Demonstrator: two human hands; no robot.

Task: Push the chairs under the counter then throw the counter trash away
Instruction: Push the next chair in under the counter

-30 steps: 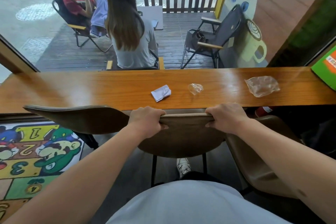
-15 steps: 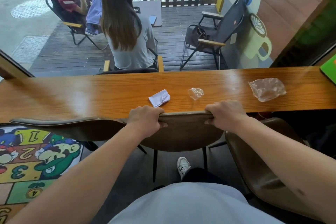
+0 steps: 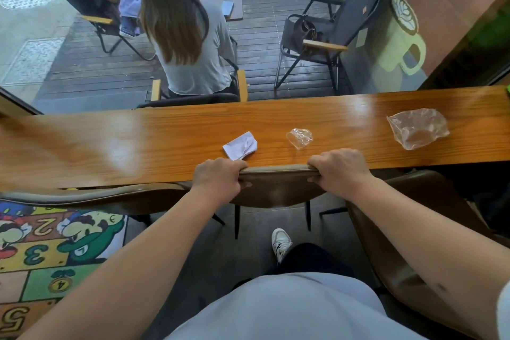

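My left hand (image 3: 218,180) and my right hand (image 3: 340,171) both grip the top edge of the middle brown chair (image 3: 276,190), whose backrest touches the front edge of the wooden counter (image 3: 110,146). On the counter lie a crumpled white paper (image 3: 240,145), a small clear plastic wrapper (image 3: 299,137) and a larger clear plastic bag (image 3: 417,131) to the right. A second brown chair (image 3: 82,197) sits at the left with its back at the counter edge. A third brown chair (image 3: 408,229) stands at the right, further out from the counter.
A colourful numbered floor mat (image 3: 47,251) lies at the lower left. Beyond the window, two people sit on folding chairs on a wooden deck, and an empty folding chair (image 3: 331,33) stands to the right. My shoe (image 3: 281,243) is under the middle chair.
The middle chair has slid forward until its backrest meets the counter edge. I have stepped closer, and both hands have kept their grip on the backrest.
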